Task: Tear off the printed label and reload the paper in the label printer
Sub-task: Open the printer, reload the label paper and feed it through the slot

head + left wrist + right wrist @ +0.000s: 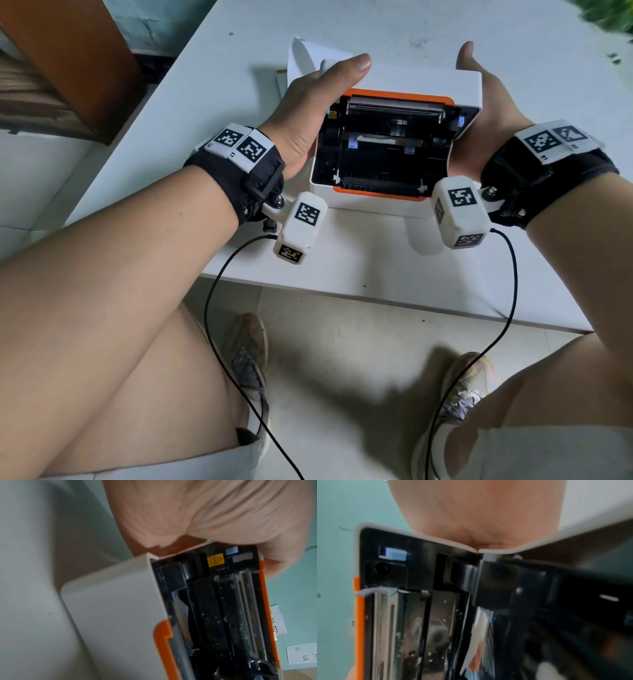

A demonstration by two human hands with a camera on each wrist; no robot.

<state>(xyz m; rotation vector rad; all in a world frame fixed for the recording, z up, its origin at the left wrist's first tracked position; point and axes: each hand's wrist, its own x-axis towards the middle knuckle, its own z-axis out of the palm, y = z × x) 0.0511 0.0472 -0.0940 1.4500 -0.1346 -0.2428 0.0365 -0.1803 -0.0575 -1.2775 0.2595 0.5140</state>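
Two hands flank the opened label printer (394, 144) on the white table (359, 260): left hand (308, 113) and right hand (479, 113) clasp its lid. Reloading appears underway; next, paper (308, 58) behind must feed in.

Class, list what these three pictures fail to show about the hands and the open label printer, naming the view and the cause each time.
1. Head view: the fingers of the left hand and right hand are hidden behind the label printer.
2. Left wrist view: the text on the printed labels is too small and blurred.
3. Right wrist view: motion blur smears the printer's inside; whether paper is loaded is unclear.
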